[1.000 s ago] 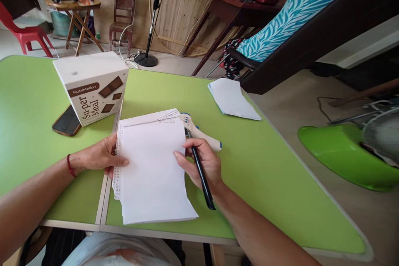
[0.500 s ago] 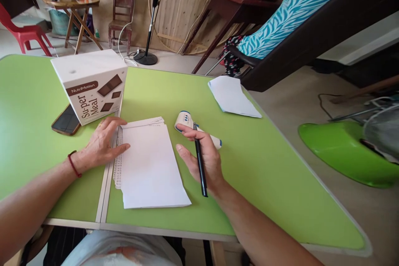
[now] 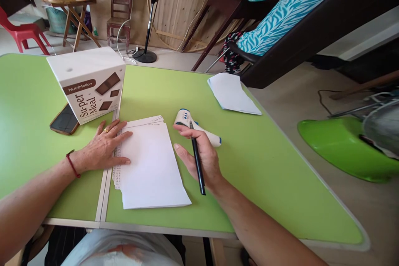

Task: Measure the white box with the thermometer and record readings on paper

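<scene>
A stack of white paper (image 3: 149, 166) lies on the green table in front of me, with handwritten sheets (image 3: 117, 176) showing at its left edge. My left hand (image 3: 107, 145) rests flat with fingers spread, its fingertips on the paper's left side. In my right hand (image 3: 204, 156) is a black pen (image 3: 198, 166), held slantwise to the right of the stack. Behind that hand lies a white and blue infrared thermometer (image 3: 212, 137), partly covered by the fingers.
A white NutriMotion box (image 3: 90, 87) stands at the left, beside a phone (image 3: 65, 120). More paper (image 3: 233, 93) lies by the table's right edge. A person in a blue patterned top (image 3: 280, 20) sits beyond. A bright green plastic object (image 3: 336, 145) is at the right.
My left hand has spread its fingers and flattened onto the paper's left edge. The right hand keeps the pen in nearly the same place. The person's arm at the back has shifted left.
</scene>
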A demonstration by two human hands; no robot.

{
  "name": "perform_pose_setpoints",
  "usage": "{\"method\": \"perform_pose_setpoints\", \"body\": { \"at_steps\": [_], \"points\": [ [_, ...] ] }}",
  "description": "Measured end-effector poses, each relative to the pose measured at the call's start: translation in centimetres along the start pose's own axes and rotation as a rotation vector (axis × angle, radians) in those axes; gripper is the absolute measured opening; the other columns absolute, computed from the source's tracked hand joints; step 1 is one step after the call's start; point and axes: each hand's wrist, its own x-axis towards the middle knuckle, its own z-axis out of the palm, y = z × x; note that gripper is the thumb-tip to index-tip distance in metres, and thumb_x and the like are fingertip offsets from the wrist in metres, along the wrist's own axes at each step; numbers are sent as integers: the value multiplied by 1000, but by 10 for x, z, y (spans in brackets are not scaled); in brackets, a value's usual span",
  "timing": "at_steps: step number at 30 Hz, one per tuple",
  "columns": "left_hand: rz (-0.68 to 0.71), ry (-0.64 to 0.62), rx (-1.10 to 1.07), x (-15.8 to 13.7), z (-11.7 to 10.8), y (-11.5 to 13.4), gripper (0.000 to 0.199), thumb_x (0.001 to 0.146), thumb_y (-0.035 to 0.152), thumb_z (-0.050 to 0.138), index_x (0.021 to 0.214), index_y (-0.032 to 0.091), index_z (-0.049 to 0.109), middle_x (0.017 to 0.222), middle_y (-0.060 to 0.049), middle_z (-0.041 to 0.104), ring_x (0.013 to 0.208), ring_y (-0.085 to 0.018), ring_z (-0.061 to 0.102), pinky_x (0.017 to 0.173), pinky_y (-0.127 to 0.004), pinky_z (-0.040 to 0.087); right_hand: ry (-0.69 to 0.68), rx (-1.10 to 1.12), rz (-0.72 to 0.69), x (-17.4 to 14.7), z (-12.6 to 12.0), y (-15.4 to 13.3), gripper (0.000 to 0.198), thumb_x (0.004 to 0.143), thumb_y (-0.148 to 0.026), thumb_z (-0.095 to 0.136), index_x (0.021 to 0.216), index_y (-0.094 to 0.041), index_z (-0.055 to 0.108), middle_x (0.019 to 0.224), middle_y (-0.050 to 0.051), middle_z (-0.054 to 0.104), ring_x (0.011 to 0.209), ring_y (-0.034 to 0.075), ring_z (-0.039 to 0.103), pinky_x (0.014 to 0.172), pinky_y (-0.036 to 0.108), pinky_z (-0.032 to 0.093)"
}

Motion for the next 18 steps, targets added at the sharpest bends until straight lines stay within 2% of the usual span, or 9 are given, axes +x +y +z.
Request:
{"method": "perform_pose_setpoints", "body": {
  "at_steps": [7, 10, 12, 14, 15, 17, 18],
  "points": [
    [17, 13, -6, 0, 1, -1, 76, 81, 62, 65, 138, 15, 48, 151, -24, 34, 143, -43, 26, 112, -69, 19, -8, 1, -1, -1, 1, 3, 21, 86, -31, 61, 103, -25, 49, 119, 11, 69, 116, 26, 63, 99, 46, 48],
    [47, 51, -13, 0, 4, 0, 77, 78, 65, 67, 134, 16, 49, 146, -25, 38, 139, -44, 30, 109, -71, 21, -11, 8, 6, -1, 1, 4, 22, 86, -30, 61, 103, -25, 49, 119, 11, 69, 115, 26, 64, 98, 46, 48],
    [85, 109, -35, 0, 4, 2, 76, 76, 67, 68, 131, 17, 50, 140, -24, 43, 134, -44, 37, 107, -70, 26, -12, 10, 7, -1, 1, 4, 22, 85, -30, 61, 104, -25, 49, 120, 11, 69, 115, 26, 64, 98, 45, 48],
    [103, 255, -85, 1, 1, 3, 62, 82, 60, 66, 125, 19, 51, 130, -19, 48, 124, -37, 47, 103, -61, 38, -12, 9, 8, -1, 0, 4, 22, 85, -30, 61, 103, -25, 49, 120, 11, 69, 115, 26, 64, 97, 45, 48],
    [91, 382, -98, 2, -2, 3, 51, 86, 53, 64, 122, 21, 51, 125, -16, 50, 119, -33, 51, 100, -56, 44, -10, 8, 10, -1, 0, 4, 22, 85, -30, 61, 103, -25, 49, 119, 11, 69, 115, 27, 64, 97, 45, 48],
    [41, 733, -60, 3, -10, 0, 38, 87, 40, 66, 116, 23, 49, 116, -11, 50, 111, -28, 52, 95, -48, 48, -9, 3, 7, 0, 0, 3, 22, 85, -30, 61, 103, -25, 50, 119, 11, 69, 114, 27, 64, 97, 45, 49],
    [2, 917, -8, 4, -15, -3, 39, 84, 38, 68, 115, 24, 48, 114, -9, 48, 111, -28, 51, 96, -49, 46, -10, 0, 2, 0, 0, 3, 21, 85, -30, 61, 103, -25, 50, 119, 10, 69, 114, 26, 64, 96, 45, 49]
  ]
}}
